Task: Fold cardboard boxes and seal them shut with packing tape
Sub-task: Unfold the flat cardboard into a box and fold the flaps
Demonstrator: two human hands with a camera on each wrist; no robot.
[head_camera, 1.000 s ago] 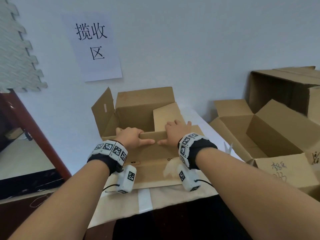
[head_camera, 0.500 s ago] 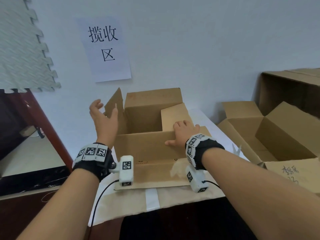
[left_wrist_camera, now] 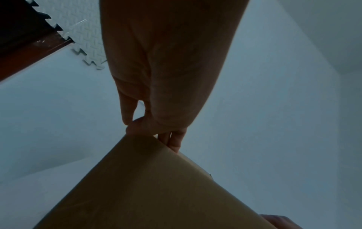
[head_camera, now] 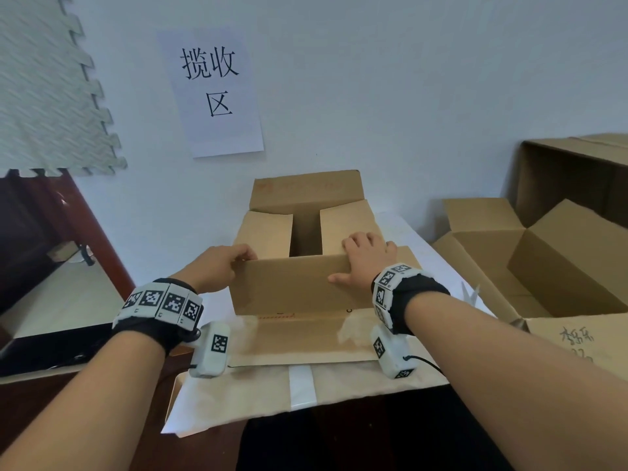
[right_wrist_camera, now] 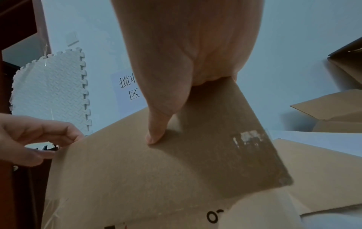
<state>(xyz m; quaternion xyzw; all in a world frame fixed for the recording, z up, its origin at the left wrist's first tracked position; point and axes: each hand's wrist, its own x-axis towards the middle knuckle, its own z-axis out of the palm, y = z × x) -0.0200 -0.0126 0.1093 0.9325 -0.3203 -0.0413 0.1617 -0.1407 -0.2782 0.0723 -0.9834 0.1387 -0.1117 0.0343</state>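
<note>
A brown cardboard box (head_camera: 306, 188) stands open on the table, its far flap upright. Both side flaps, left (head_camera: 266, 232) and right (head_camera: 350, 222), are folded inward. The near flap (head_camera: 289, 283) is raised toward them. My left hand (head_camera: 243, 260) pinches that flap's top left corner, which the left wrist view shows between its fingertips (left_wrist_camera: 172, 144). My right hand (head_camera: 363, 253) grips the flap's top edge at the right, fingers over the edge. Its thumb (right_wrist_camera: 154, 134) presses the flap's outer face (right_wrist_camera: 127, 170). No tape roll is in view.
Larger open cardboard boxes (head_camera: 550, 266) crowd the right side of the table. Brown paper with a white tape strip (head_camera: 302, 385) lies at the table's near edge. A paper sign (head_camera: 210, 90) and a foam mat (head_camera: 44, 79) hang on the wall; dark wooden furniture (head_camera: 40, 232) stands at the left.
My left hand pushed the left side flap, which now lies folded inward, then came down onto the near flap's left corner. The near flap has tilted further up. My right hand stayed on its edge.
</note>
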